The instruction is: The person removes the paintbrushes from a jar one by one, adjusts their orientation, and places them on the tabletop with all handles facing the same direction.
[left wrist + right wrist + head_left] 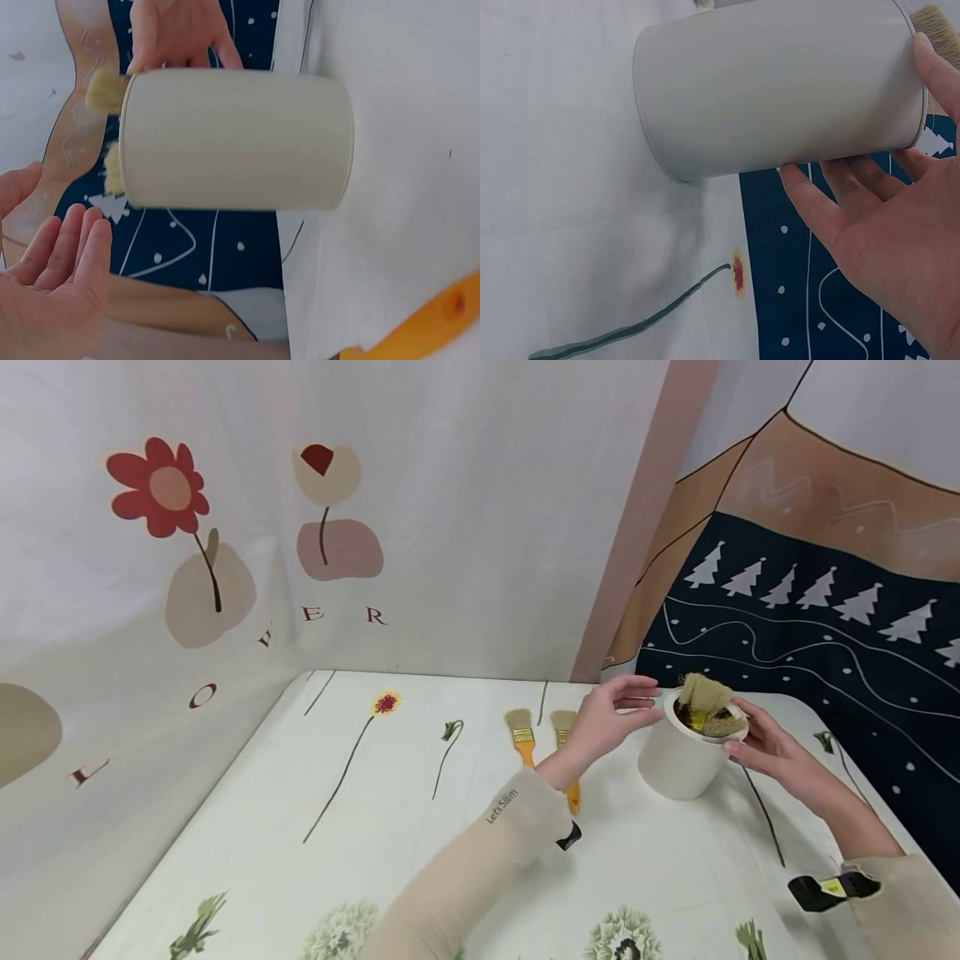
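A white cylindrical container (678,764) stands on the table at the right. Inside it are paintbrushes (705,695), bristles upward, with gold ferrules partly showing and handles hidden. My right hand (780,756) holds the container's right side near the rim; in the right wrist view its thumb lies at the rim and its fingertips (791,171) touch the wall. On the other side, my left hand (603,718) is beside the rim. The left wrist view shows its fingers loosely extended, apart from the container (240,139).
Two flat paintbrushes with orange handles, one left (522,737) and one right (573,797), lie on the table, partly behind my left forearm. A white cloth (255,860) with printed flowers covers the table. Printed fabric hangs behind, with a dark blue part (795,635) at the right.
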The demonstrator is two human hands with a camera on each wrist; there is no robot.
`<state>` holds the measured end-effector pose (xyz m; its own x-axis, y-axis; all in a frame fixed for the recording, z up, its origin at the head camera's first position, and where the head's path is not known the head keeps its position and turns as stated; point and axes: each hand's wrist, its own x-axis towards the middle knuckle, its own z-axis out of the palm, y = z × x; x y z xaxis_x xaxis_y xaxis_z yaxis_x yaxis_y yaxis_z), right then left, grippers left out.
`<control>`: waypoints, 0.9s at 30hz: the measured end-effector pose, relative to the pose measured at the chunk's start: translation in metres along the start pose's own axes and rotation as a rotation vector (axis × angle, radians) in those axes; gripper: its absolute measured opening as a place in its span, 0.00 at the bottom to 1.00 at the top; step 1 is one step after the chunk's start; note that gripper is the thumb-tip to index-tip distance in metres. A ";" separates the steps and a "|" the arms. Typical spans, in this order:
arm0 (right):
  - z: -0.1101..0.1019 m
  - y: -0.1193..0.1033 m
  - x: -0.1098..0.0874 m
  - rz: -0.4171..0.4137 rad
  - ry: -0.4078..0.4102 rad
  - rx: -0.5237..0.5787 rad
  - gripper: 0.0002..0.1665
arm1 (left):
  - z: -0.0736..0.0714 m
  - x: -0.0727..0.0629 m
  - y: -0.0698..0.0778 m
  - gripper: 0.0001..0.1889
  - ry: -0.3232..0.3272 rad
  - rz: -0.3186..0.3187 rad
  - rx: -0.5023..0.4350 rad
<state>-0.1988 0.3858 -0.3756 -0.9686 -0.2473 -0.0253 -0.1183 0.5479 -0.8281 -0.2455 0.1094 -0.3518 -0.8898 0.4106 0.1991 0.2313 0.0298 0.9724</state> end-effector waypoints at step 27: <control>0.001 0.002 -0.002 -0.075 0.002 0.024 0.43 | 0.061 0.003 0.015 0.19 -0.037 0.112 0.446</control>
<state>-0.1965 0.3865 -0.3778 -0.9577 -0.2850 0.0385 -0.1852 0.5088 -0.8408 -0.2207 0.1665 -0.3440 -0.8368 0.4655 0.2881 0.4795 0.3692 0.7961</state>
